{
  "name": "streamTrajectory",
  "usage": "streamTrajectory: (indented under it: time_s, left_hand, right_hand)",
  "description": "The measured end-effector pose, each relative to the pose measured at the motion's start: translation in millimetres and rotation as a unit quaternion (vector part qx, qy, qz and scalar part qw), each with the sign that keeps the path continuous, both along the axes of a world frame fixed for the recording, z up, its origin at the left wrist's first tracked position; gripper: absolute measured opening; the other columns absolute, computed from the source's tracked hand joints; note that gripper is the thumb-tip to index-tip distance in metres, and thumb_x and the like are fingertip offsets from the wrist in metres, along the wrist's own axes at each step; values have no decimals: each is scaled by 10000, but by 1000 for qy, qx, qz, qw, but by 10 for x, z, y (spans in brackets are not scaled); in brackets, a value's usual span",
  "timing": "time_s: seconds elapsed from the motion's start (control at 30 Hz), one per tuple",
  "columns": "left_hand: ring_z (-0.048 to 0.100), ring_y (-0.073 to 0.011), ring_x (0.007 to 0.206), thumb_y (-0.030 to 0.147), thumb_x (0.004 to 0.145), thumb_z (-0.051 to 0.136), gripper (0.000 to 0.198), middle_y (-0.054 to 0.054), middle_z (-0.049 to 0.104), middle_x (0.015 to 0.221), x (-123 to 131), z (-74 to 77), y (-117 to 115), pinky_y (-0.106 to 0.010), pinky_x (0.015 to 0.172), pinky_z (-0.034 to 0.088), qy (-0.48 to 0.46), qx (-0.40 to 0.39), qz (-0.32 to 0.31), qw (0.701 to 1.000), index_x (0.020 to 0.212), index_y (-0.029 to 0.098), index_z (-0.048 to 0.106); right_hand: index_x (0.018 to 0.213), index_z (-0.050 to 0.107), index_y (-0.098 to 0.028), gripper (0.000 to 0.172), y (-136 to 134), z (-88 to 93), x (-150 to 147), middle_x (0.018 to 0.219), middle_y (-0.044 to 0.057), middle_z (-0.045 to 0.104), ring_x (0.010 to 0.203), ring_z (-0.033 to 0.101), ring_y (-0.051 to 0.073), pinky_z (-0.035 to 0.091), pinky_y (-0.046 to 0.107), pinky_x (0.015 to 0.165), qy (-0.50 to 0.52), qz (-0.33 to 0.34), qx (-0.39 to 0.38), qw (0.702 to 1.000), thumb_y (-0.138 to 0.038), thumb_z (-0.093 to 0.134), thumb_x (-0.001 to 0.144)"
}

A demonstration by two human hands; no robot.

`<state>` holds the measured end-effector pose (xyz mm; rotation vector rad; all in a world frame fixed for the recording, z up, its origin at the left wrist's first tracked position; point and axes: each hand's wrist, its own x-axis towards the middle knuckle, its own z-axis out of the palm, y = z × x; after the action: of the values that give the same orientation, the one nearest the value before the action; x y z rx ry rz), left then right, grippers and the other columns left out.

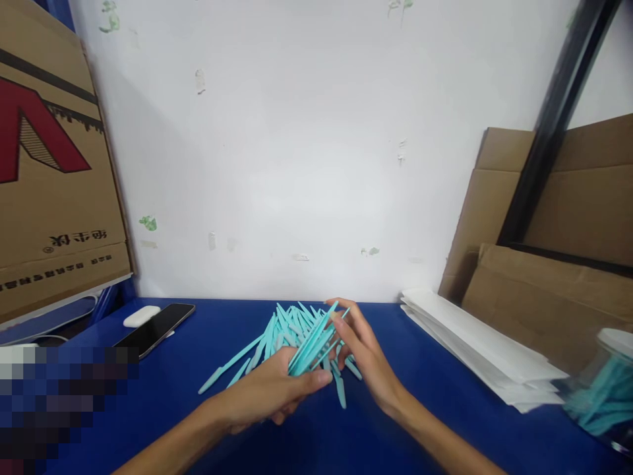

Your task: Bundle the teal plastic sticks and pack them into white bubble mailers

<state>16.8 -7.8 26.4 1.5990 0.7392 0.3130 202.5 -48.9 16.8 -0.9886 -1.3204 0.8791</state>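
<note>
In the left hand (267,394), closed tight, a bunch of turquoise sticks (312,344) is gripped above the pile (270,335) on the blue worktop (222,322). The bunch's tips are touched by the right hand (368,361), fingers spread. Gathering seems in hand; level ends and a firm hold are called for.

**Print on the Cardboard Box Only**

On the large brown cardboard box (54,198) at left: three bold dark Chinese characters (89,236), seemingly mirrored, beside a small circled mark (48,249). Above, a red-and-black angular logo (34,132), wordless. Along the lower flap, a row of smaller characters (49,276), too blurred to read.
</note>
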Motion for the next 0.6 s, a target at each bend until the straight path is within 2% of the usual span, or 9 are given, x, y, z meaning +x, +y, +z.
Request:
streamTrajectory:
  time_s: [0.1,0.17,0.3,0.43,0.47,0.5,0.57,0.6]
  left_hand:
    - [363,-82,538,574,863,637,418,55,463,685,11,46,-12,-217,488,299,-14,113,-18,993,1019,188,586]
    - [346,-86,515,597,885,588,427,56,447,662,22,50,-22,-219,461,281,-3,122,-2,993,1029,195,593]
    - [280,-86,457,708,859,531,511,95,330,537,30,10,-38,-205,417,245,42,6,29,999,969,209,516]
    - [281,-50,479,646,860,601,467,85,386,643,16,-5,-35,-166,411,201,-47,-102,34,993,958,204,488]
    - [308,-44,490,621,861,621,454,71,423,692,11,-2,-32,-160,405,185,-69,-117,32,990,977,200,497]
    - [338,-41,505,598,860,639,447,56,454,741,5,0,-27,-155,398,169,-87,-128,29,988,999,195,507]
    - [375,-37,525,583,856,657,447,32,488,798,-4,-2,-18,-148,385,144,-99,-150,16,984,999,181,523]
    - [382,-36,526,587,856,654,448,24,498,806,-7,-8,-13,-145,380,142,-98,-159,8,982,981,175,527]
  right_hand:
    - [1225,571,-249,395,-19,42,22,778,-18,578,656,572,140,478,240,543,-38,1,28,999,-539,507,964]
    - [1214,605,-232,428,-26,24,11,798,10,612,698,596,161,490,252,558,-60,1,32,998,-549,421,993]
    - [1293,574,-247,473,-35,-40,-45,753,5,629,612,577,155,489,265,558,-92,-3,14,996,-565,387,995]
    - [1460,362,-289,595,-29,-33,-73,688,-33,604,583,587,161,467,257,533,-18,5,-20,1000,-581,478,955]
    - [1448,373,-281,598,-22,-29,-71,682,-34,596,594,588,161,460,249,527,-3,16,-27,1000,-584,493,948]
    - [1393,444,-256,564,-13,-29,-68,670,-32,581,602,581,156,453,242,525,2,32,-33,999,-588,506,941]
    - [1139,613,-193,469,7,-48,-66,629,-33,531,583,540,134,430,225,511,-13,64,-44,997,-600,550,915]
    - [1013,639,-174,454,17,-67,-68,614,-33,515,566,519,123,417,220,501,-25,76,-49,996,-608,570,899]
